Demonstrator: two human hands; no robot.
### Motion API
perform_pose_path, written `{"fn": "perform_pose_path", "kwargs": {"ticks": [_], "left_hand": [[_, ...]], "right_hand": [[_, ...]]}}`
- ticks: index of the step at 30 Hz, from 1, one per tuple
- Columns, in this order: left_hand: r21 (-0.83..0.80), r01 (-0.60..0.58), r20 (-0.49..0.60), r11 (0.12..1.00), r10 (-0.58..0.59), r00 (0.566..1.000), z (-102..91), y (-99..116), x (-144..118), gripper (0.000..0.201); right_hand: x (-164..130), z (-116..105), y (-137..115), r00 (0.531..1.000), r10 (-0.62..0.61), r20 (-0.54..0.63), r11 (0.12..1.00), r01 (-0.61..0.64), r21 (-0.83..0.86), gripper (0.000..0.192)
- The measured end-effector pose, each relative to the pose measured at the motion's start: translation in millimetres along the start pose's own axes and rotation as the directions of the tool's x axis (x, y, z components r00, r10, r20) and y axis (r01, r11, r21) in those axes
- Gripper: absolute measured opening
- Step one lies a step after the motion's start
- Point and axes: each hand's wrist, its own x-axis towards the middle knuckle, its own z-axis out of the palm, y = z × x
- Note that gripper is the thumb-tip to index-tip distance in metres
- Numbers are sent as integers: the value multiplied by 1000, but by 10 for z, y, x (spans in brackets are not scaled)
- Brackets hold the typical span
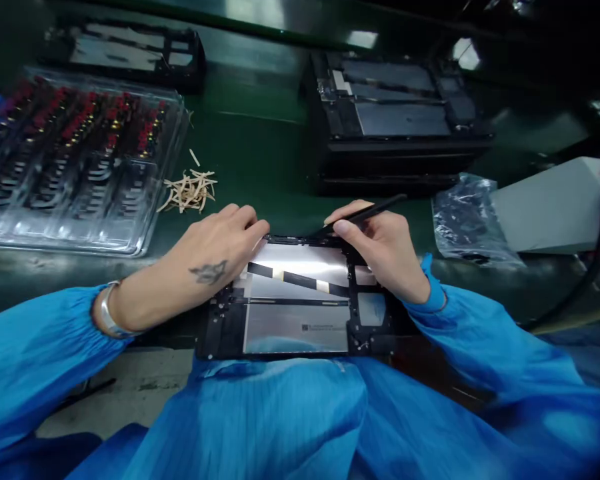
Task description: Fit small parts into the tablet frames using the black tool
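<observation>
An opened tablet frame (pixel 290 313) with silver panels and a black-and-white flex strip lies at the near table edge, against my blue coat. My left hand (pixel 215 250) rests on its upper left corner, fingertips pinched at the top edge. My right hand (pixel 385 250) grips a thin black stylus-like tool (pixel 367 213), its tip touching the frame's top edge near the middle.
A clear plastic tray (pixel 75 160) of small red and black parts sits at left. A heap of pale peeled strips (pixel 187 190) lies beside it. A stack of black tablet frames (pixel 395 120) stands behind, another frame (pixel 130 53) far left. Crumpled plastic bag (pixel 467 217), grey box (pixel 555 207) and cable at right.
</observation>
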Motion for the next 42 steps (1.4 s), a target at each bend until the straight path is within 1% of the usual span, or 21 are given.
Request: {"fn": "perform_pose_path", "kwargs": {"ticks": [4, 8, 14, 18, 25, 37, 39, 42], "left_hand": [[14, 10, 14, 1000, -10, 1000, 37, -4, 20, 20], [9, 4, 16, 1000, -4, 1000, 64, -14, 24, 14], [37, -28, -15, 999, 28, 999, 79, -24, 16, 16], [41, -35, -13, 999, 36, 999, 81, -27, 10, 17], [28, -16, -9, 1000, 16, 1000, 84, -29, 13, 14], [18, -5, 5, 1000, 5, 1000, 59, -35, 40, 17], [11, 12, 22, 1000, -12, 1000, 47, -18, 34, 17], [-14, 24, 58, 1000, -23, 998, 27, 45, 3, 17]], "right_hand": [[28, 23, -16, 999, -10, 45, 999, 11, -35, 17], [35, 28, -11, 998, -17, 67, 997, 22, -69, 14], [32, 28, 7, 996, -18, 87, 997, 25, -73, 13], [38, 24, 13, 995, -10, 96, 997, 18, -78, 14], [27, 6, 10, 997, -12, 72, 997, 18, -72, 16], [42, 21, 37, 995, -24, 97, 997, 31, -65, 16], [41, 17, 38, 997, -20, 75, 998, 24, -54, 16], [17, -20, 60, 999, 20, -27, 1000, -20, -24, 17]]}}
